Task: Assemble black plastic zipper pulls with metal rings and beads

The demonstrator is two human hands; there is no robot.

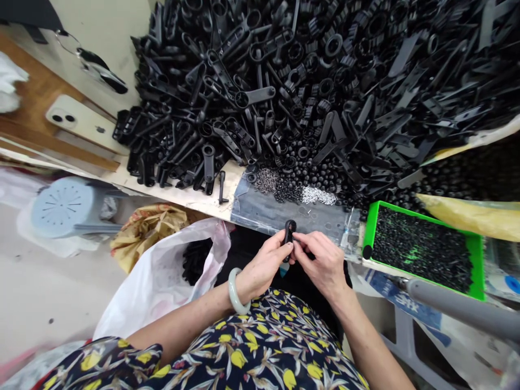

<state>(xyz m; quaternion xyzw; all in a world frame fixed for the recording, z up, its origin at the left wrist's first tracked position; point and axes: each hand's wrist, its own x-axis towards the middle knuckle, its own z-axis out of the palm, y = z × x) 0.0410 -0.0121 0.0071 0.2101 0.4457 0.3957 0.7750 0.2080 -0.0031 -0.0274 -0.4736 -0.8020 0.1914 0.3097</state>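
My left hand is closed on a black plastic part with a ring-shaped end, held upright just off the bench's front edge. My right hand meets it from the right, thumb and forefinger pinched against the part's side; whatever sits between those fingertips is too small to make out. Beyond the hands, a grey mat carries small heaps of silver screws, black bits and brownish-grey pieces.
Black plastic arms and rings are piled high across the bench. At right stand a green tray of tiny black pieces and a grey cylindrical tool. A white plastic bag, blue stool and phone are at left.
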